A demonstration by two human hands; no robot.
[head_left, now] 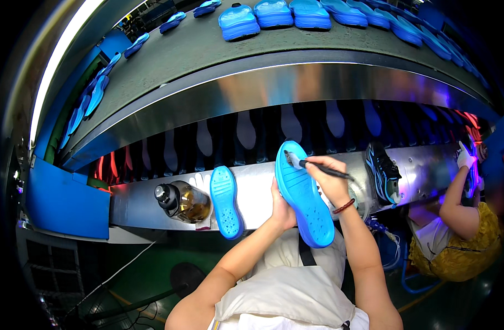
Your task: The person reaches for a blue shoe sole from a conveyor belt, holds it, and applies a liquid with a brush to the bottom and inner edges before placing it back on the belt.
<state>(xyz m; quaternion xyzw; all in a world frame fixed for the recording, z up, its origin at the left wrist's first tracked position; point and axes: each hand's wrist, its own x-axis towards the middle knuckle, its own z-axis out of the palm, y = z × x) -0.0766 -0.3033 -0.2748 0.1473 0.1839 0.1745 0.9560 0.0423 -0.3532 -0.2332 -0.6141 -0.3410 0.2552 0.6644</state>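
Note:
A bright blue shoe sole (306, 201) is tilted up in front of me, its ribbed, hole-dotted inner side facing me. My left hand (283, 209) is closed around its left edge. In my right hand (330, 181) is a brush (333, 172) with a dark handle, held like a pen. The pale bristles touch the upper end of the sole, beside a dark patch. Another blue sole (226, 203) lies on the metal ledge to the left of my left hand.
On the metal ledge (252, 212) stand a bottle (183, 202) of amber liquid, beside a white glove (199, 181), and a black shoe (382, 175). Blue soles (312, 15) line the conveyor belt (197, 47) beyond. A person (455, 236) sits at right.

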